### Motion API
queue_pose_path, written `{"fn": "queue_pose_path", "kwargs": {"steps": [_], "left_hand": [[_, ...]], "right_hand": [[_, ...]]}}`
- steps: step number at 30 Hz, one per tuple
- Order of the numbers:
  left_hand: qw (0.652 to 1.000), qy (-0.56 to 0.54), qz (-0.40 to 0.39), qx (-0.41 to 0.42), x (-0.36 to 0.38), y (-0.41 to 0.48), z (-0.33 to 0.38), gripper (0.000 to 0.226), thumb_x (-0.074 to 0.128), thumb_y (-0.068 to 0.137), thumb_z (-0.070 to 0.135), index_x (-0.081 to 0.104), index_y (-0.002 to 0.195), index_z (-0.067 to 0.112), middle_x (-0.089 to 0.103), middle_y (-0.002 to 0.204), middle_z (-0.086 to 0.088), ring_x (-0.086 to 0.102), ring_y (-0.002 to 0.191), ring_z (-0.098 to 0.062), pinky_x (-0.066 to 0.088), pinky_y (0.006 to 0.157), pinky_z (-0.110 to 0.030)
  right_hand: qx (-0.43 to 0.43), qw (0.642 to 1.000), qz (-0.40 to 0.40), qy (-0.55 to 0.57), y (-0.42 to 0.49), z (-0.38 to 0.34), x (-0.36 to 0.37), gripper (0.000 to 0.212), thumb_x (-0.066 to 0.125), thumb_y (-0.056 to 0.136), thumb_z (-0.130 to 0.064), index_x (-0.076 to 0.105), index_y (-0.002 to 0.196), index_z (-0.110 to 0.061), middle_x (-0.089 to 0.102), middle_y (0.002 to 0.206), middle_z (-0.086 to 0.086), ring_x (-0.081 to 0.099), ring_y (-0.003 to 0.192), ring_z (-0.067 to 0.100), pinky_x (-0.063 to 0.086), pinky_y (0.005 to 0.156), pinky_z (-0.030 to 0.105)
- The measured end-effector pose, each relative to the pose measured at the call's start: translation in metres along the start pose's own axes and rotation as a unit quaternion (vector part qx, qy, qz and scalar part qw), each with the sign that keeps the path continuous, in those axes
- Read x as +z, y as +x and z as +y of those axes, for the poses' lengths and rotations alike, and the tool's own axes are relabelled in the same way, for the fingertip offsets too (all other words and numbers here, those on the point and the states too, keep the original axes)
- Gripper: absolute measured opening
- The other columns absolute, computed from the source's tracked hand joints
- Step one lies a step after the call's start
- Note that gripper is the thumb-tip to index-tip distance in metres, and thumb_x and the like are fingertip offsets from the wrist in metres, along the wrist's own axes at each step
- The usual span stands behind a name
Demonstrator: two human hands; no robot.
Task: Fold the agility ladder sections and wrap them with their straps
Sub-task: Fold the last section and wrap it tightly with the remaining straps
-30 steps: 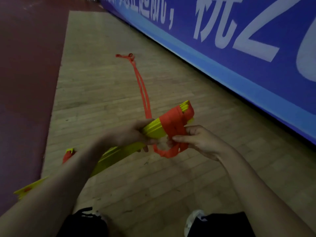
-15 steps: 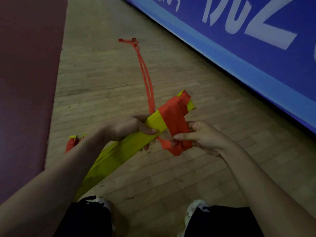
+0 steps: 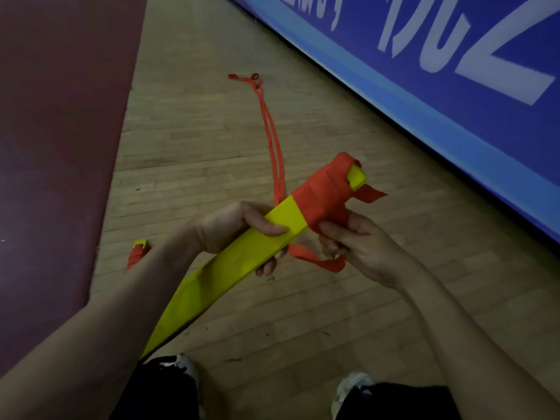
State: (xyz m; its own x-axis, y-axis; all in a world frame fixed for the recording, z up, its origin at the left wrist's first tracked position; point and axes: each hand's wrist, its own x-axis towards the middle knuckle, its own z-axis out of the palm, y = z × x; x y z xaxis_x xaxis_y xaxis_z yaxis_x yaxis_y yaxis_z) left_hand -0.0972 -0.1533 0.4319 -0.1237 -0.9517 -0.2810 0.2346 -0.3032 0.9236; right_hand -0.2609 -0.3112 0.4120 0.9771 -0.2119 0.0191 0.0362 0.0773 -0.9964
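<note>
A: In the head view, how far along does the person seem?

B: About midway through the wrap, judging by how things lie. The stack of flat yellow plastic ladder rungs [image 3: 242,262] is gathered together and held in the air above the pale wooden plank floor [image 3: 212,147]. The flat orange woven strap [image 3: 318,192] sits in several overlapping turns round its far end.

A: And what is left?

B: A loose loop of strap hangs below the right hand [image 3: 354,241]. A long doubled tail [image 3: 274,147] runs away across the floor to a knotted end [image 3: 254,80]. That slack looks not yet wound in or secured.

A: The fingers?

B: The left hand [image 3: 230,228] grips the yellow stack just beside the wrap, thumb over the top face and fingers curled beneath. The right hand's fingers curl on the strap at the wrap's near edge, pinching it.

A: Materials?

B: The rungs look smooth and stiff, slat-shaped, bowing a little toward the person's lap. The strap is thin, limp webbing that creases, and a short end pokes out by the tip.

A: Anything else?

B: A small yellow piece bound in orange [image 3: 138,256] lies at the left, by the dark red flooring [image 3: 60,116]. Whether it is a separate bundle cannot be told. A blue banner [image 3: 454,131] with white lettering lines the right.
</note>
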Motion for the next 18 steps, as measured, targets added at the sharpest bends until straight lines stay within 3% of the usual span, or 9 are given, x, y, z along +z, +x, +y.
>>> {"fn": "queue_pose_path", "kwargs": {"steps": [2, 4, 6, 8, 10, 13, 15, 18], "left_hand": [[1.0, -0.011, -0.02, 0.012, 0.002, 0.0, 0.001, 0.039, 0.08, 0.064, 0.03, 0.063, 0.088, 0.004, 0.059, 0.07, -0.015, 0.062, 0.054, -0.031, 0.051, 0.054, -0.033], [0.998, -0.035, -0.045, 0.011, 0.004, 0.002, 0.0, 0.045, 0.078, 0.063, 0.029, 0.057, 0.089, -0.003, 0.057, 0.066, -0.015, 0.061, 0.05, -0.031, 0.051, 0.052, -0.031], [0.994, -0.068, -0.088, 0.002, 0.006, 0.006, -0.003, 0.05, 0.077, 0.064, 0.026, 0.048, 0.093, -0.004, 0.055, 0.063, -0.015, 0.061, 0.048, -0.031, 0.052, 0.051, -0.032], [0.988, -0.094, -0.125, -0.011, 0.008, 0.012, -0.007, 0.053, 0.076, 0.066, 0.024, 0.043, 0.098, -0.002, 0.055, 0.063, -0.014, 0.063, 0.05, -0.031, 0.055, 0.051, -0.033], [0.987, -0.088, -0.134, -0.018, 0.01, 0.015, -0.011, 0.058, 0.077, 0.065, 0.028, 0.041, 0.101, -0.002, 0.057, 0.064, -0.012, 0.064, 0.052, -0.029, 0.055, 0.053, -0.033], [0.997, -0.052, -0.053, -0.002, 0.01, 0.017, -0.01, 0.064, 0.081, 0.057, 0.038, 0.054, 0.099, -0.001, 0.063, 0.076, -0.014, 0.065, 0.059, -0.029, 0.054, 0.055, -0.031], [0.998, 0.009, 0.036, 0.043, 0.013, 0.018, -0.007, 0.063, 0.082, 0.055, 0.045, 0.061, 0.101, 0.007, 0.064, 0.084, -0.01, 0.064, 0.067, -0.025, 0.052, 0.058, -0.03], [0.981, 0.105, 0.115, 0.113, 0.026, 0.022, -0.002, 0.05, 0.074, 0.07, 0.031, 0.056, 0.112, 0.013, 0.061, 0.08, 0.001, 0.059, 0.065, -0.016, 0.05, 0.056, -0.026]], "right_hand": [[-0.004, 0.998, -0.039, 0.038, 0.002, -0.002, -0.002, 0.036, 0.077, 0.074, -0.038, 0.051, 0.08, -0.014, 0.046, 0.054, -0.01, 0.041, 0.051, 0.004, 0.031, 0.055, 0.022], [-0.006, 0.994, -0.08, 0.076, 0.004, -0.004, -0.002, 0.029, 0.078, 0.072, -0.039, 0.061, 0.077, -0.016, 0.046, 0.055, -0.009, 0.04, 0.052, 0.005, 0.034, 0.055, 0.022], [0.013, 0.99, -0.107, 0.092, 0.004, -0.005, -0.003, 0.046, 0.079, 0.073, -0.035, 0.063, 0.095, 0.002, 0.046, 0.055, -0.008, 0.042, 0.052, 0.007, 0.035, 0.056, 0.025], [0.035, 0.984, -0.132, 0.11, 0.002, -0.007, -0.005, 0.075, 0.078, 0.074, -0.028, 0.044, 0.121, 0.019, 0.046, 0.056, -0.006, 0.043, 0.051, 0.007, 0.035, 0.054, 0.025], [0.029, 0.982, -0.133, 0.128, -0.001, -0.005, -0.006, 0.064, 0.081, 0.071, -0.027, 0.055, 0.121, 0.005, 0.045, 0.056, -0.006, 0.042, 0.05, 0.007, 0.037, 0.052, 0.023], [-0.001, 0.986, -0.09, 0.139, 0.001, -0.001, -0.006, 0.034, 0.085, 0.066, -0.031, 0.067, 0.088, -0.011, 0.047, 0.053, -0.008, 0.04, 0.048, 0.006, 0.038, 0.05, 0.022], [0.002, 0.985, -0.057, 0.166, 0.004, -0.002, -0.006, 0.037, 0.086, 0.063, -0.032, 0.062, 0.082, -0.011, 0.043, 0.051, -0.008, 0.039, 0.047, 0.006, 0.038, 0.048, 0.02], [0.002, 0.98, -0.036, 0.197, 0.005, -0.003, -0.011, 0.025, 0.085, 0.064, -0.033, 0.07, 0.079, -0.019, 0.041, 0.05, -0.008, 0.039, 0.046, 0.004, 0.04, 0.048, 0.019]]}}
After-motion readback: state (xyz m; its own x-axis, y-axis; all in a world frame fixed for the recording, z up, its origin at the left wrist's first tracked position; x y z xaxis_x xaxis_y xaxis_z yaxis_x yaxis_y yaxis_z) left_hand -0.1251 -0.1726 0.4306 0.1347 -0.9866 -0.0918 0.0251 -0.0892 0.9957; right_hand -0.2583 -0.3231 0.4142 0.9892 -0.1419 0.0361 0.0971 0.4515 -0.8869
